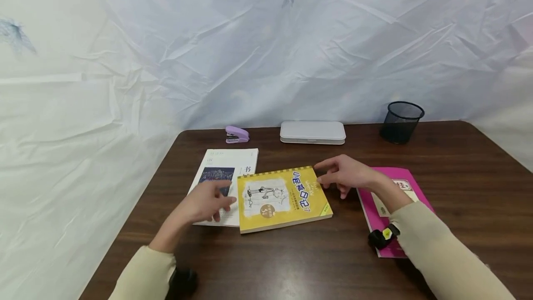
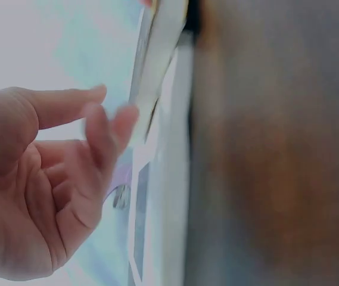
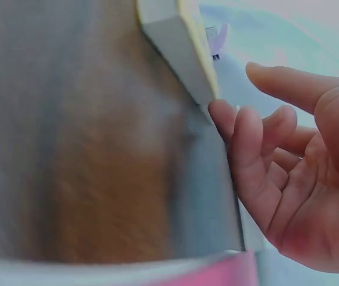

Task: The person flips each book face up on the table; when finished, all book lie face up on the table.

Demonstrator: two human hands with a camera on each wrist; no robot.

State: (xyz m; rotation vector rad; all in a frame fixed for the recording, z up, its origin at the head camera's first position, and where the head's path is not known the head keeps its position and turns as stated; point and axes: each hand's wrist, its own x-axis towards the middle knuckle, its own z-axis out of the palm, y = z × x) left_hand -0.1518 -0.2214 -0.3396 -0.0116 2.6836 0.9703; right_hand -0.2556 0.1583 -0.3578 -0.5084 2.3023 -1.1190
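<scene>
Taking the yellow book (image 1: pixel 284 202) as the centre of the dial, I'm having it lie face up on the worktop (image 1: pixel 291 263), its left side overlapping the white book (image 1: pixel 218 165) towards ten o'clock. My left hand (image 1: pixel 207 202) is waiting at nine, loosely spread and grasping nothing. My right hand (image 1: pixel 345 173) is hovering around two, equally relaxed and free of any grasp; whether a fingertip is brushing the corner I cannot tell. The pink book (image 1: pixel 376 209) is lying at three, beneath my right forearm.

For working this well, I'm judging that both hands should be meeting the edges low and evenly, bearing on the page block rather than the cover. Pressing lightly should be sparing the white book underneath from dragging, and raising my right wrist should be keeping the pink one undisturbed.
</scene>
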